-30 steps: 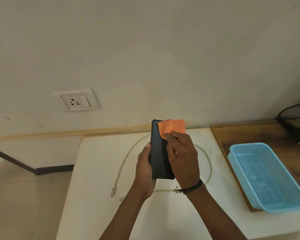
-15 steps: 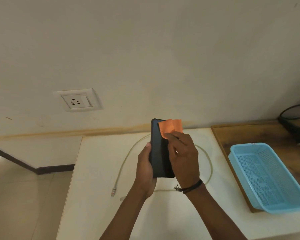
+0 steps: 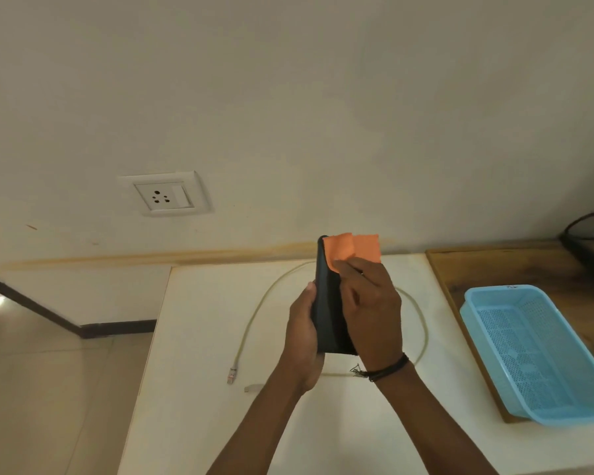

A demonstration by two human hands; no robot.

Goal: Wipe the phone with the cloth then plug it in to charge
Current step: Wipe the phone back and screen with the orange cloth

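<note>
A black phone [image 3: 326, 303] stands upright above the white table [image 3: 192, 337]. My left hand [image 3: 302, 330] grips its left edge and lower part. My right hand [image 3: 371, 310] presses an orange cloth [image 3: 350, 250] against the phone's face, and the cloth sticks out past the phone's top end. A pale charging cable [image 3: 254, 317] loops on the table behind my hands, its plug end [image 3: 232, 374] lying at the left. A white wall socket [image 3: 165, 195] sits on the wall at the upper left.
A light blue plastic basket [image 3: 528, 351] rests on a wooden board [image 3: 494, 265] at the right. Dark cables and a black object [image 3: 590, 241] lie at the far right edge. The table's left edge drops to the floor [image 3: 31, 371].
My right hand with the cloth has slid slightly along the phone's upper part, and more of the cloth shows above the phone. My left hand holds the phone in the same place.
</note>
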